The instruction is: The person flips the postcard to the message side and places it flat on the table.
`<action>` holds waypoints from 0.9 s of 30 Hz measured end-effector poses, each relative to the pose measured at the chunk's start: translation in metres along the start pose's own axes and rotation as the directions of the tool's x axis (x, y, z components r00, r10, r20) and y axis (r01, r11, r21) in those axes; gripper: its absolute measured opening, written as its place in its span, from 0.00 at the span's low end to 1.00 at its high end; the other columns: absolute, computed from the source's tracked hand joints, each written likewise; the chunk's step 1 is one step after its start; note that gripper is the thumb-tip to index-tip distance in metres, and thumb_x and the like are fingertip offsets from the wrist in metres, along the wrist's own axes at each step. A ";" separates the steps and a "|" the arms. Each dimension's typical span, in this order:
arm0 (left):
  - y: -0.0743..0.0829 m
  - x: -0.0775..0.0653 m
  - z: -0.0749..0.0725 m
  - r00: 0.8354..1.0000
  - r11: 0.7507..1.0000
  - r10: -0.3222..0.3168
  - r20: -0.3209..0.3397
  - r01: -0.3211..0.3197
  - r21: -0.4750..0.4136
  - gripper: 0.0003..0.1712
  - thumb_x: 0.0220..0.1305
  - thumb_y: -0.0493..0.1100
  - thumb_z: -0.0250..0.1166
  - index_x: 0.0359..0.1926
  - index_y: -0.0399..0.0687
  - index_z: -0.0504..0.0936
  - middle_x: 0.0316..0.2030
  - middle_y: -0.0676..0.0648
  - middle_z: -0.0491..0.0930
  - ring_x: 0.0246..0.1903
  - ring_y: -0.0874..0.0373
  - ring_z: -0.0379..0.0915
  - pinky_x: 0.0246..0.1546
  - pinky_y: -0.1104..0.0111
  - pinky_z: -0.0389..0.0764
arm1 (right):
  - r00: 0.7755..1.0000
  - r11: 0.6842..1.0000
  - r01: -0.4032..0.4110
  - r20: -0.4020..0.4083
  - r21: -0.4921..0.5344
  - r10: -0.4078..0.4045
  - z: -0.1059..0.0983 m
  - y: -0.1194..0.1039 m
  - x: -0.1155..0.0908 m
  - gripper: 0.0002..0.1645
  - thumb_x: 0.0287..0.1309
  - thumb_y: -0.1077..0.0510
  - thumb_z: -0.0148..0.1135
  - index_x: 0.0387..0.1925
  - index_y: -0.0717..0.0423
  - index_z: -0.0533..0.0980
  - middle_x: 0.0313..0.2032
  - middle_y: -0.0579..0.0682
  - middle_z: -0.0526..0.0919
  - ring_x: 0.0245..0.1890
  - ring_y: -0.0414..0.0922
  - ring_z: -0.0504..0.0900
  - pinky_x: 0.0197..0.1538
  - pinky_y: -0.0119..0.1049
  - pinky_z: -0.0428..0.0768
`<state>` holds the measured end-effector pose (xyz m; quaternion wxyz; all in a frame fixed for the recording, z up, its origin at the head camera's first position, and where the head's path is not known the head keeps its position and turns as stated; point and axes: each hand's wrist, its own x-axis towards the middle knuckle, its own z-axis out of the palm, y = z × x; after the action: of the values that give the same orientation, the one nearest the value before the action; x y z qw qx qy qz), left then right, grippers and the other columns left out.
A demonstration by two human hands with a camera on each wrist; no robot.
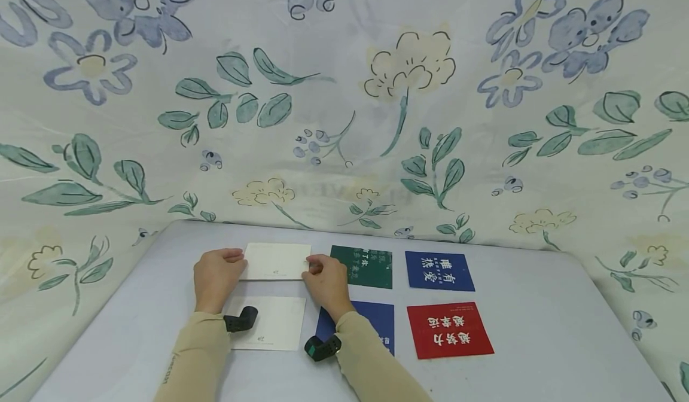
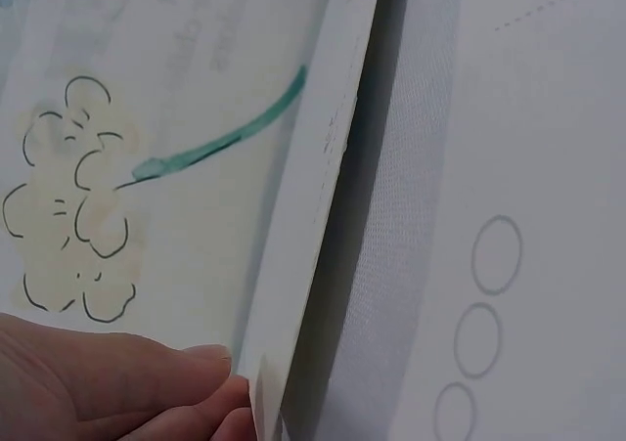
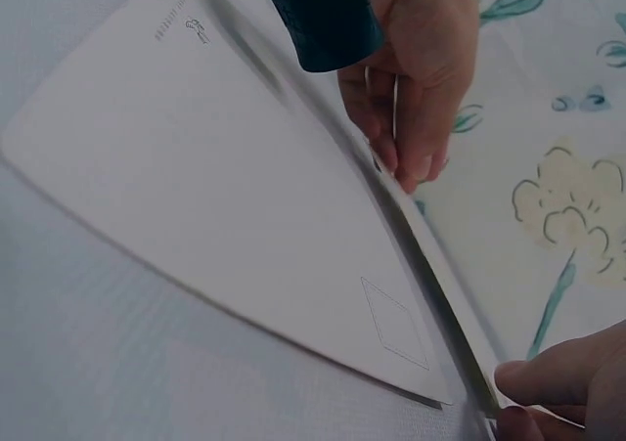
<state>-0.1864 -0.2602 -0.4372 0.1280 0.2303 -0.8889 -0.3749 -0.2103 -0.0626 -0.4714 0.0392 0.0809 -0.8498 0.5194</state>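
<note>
A white postcard (image 1: 277, 261) is held at its two short sides, in the back left of the table. My left hand (image 1: 218, 277) pinches its left edge between thumb and fingers. At the opposite edge my right hand (image 1: 328, 283) pinches it the same way. In the right wrist view the held postcard (image 3: 430, 255) shows nearly edge-on, tilted, between both hands. Nearer to me, a second white postcard (image 1: 274, 324) lies flat, its left part hidden by the left wrist and its camera. The right forearm covers part of a blue card (image 1: 371, 324).
Right of the hands lie a green card (image 1: 371, 270) with white writing, a blue card (image 1: 440, 271) behind and a red card (image 1: 450, 331) in front. They lie on a white table (image 1: 543, 330). A floral cloth (image 1: 344, 103) hangs behind the far edge.
</note>
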 end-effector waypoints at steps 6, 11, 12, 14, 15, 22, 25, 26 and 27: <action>-0.001 -0.001 0.000 1.000 1.000 0.010 0.013 -0.011 0.005 0.17 0.56 0.37 0.62 0.46 0.34 0.81 0.39 0.37 0.82 0.45 0.40 0.75 0.44 0.53 0.73 | 1.000 1.000 0.007 0.004 -0.001 -0.007 0.000 0.000 0.000 0.15 0.46 0.64 0.66 0.41 0.56 0.82 0.23 0.40 0.77 0.24 0.33 0.75 0.31 0.28 0.75; -0.001 -0.002 -0.001 1.000 1.000 0.017 0.023 -0.017 0.006 0.17 0.57 0.39 0.61 0.46 0.33 0.80 0.39 0.36 0.82 0.45 0.40 0.75 0.44 0.52 0.73 | 1.000 1.000 0.007 0.006 0.000 -0.007 0.000 0.000 0.000 0.16 0.46 0.64 0.66 0.41 0.56 0.81 0.23 0.40 0.77 0.25 0.33 0.75 0.30 0.27 0.75; -0.001 -0.002 -0.001 1.000 1.000 0.019 0.024 -0.019 0.004 0.17 0.57 0.39 0.61 0.46 0.33 0.80 0.39 0.37 0.82 0.45 0.40 0.75 0.44 0.52 0.73 | 1.000 1.000 0.007 0.006 0.001 -0.007 0.000 0.000 0.000 0.16 0.46 0.64 0.66 0.41 0.56 0.81 0.23 0.40 0.77 0.25 0.33 0.75 0.30 0.27 0.75; -0.001 -0.002 -0.001 0.999 1.000 0.022 0.027 -0.022 0.003 0.17 0.57 0.39 0.61 0.46 0.33 0.80 0.39 0.37 0.82 0.45 0.40 0.75 0.44 0.53 0.73 | 1.000 1.000 0.008 0.005 0.001 -0.008 0.000 0.001 0.000 0.16 0.46 0.64 0.66 0.41 0.56 0.81 0.24 0.40 0.77 0.25 0.34 0.75 0.30 0.27 0.75; -0.001 -0.002 -0.001 0.999 1.000 0.023 0.028 -0.023 0.003 0.17 0.57 0.39 0.61 0.46 0.33 0.80 0.39 0.37 0.82 0.45 0.40 0.75 0.44 0.53 0.73 | 1.000 1.000 0.008 0.004 0.001 -0.008 0.000 0.001 0.000 0.16 0.46 0.64 0.66 0.41 0.56 0.81 0.24 0.40 0.77 0.25 0.34 0.75 0.30 0.28 0.75; -0.001 -0.001 -0.002 0.999 1.000 0.002 0.048 -0.002 0.007 0.18 0.59 0.41 0.60 0.47 0.34 0.80 0.40 0.37 0.82 0.45 0.41 0.75 0.43 0.53 0.74 | 1.000 1.000 0.010 -0.004 -0.010 -0.010 0.001 0.001 0.000 0.15 0.46 0.63 0.66 0.40 0.56 0.82 0.23 0.40 0.77 0.25 0.34 0.74 0.30 0.27 0.74; -0.001 0.000 -0.002 0.999 1.000 -0.002 0.048 0.002 0.004 0.19 0.59 0.42 0.59 0.48 0.34 0.79 0.41 0.37 0.82 0.46 0.41 0.75 0.44 0.53 0.73 | 1.000 1.000 0.012 -0.008 -0.004 -0.012 0.001 0.000 -0.001 0.15 0.46 0.63 0.66 0.41 0.56 0.82 0.24 0.40 0.77 0.25 0.34 0.74 0.30 0.27 0.74; -0.001 0.001 -0.003 0.999 1.000 0.000 0.045 0.000 0.004 0.19 0.60 0.42 0.59 0.48 0.34 0.79 0.41 0.37 0.82 0.46 0.41 0.74 0.44 0.53 0.73 | 1.000 1.000 0.011 -0.008 -0.001 -0.011 0.001 0.000 -0.001 0.15 0.47 0.63 0.66 0.41 0.56 0.82 0.24 0.40 0.77 0.25 0.34 0.75 0.31 0.27 0.75; -0.001 0.001 -0.003 0.999 1.000 -0.001 0.042 0.001 0.000 0.19 0.60 0.42 0.59 0.49 0.34 0.79 0.41 0.37 0.82 0.47 0.41 0.74 0.45 0.53 0.72 | 1.000 1.000 0.011 -0.008 0.002 -0.011 0.001 0.000 -0.002 0.15 0.47 0.63 0.66 0.41 0.56 0.82 0.24 0.40 0.77 0.26 0.34 0.75 0.31 0.28 0.75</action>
<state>-0.1859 -0.2630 -0.4360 0.1090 0.2228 -0.8913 -0.3796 -0.2087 -0.0631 -0.4718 0.0456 0.0835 -0.8485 0.5206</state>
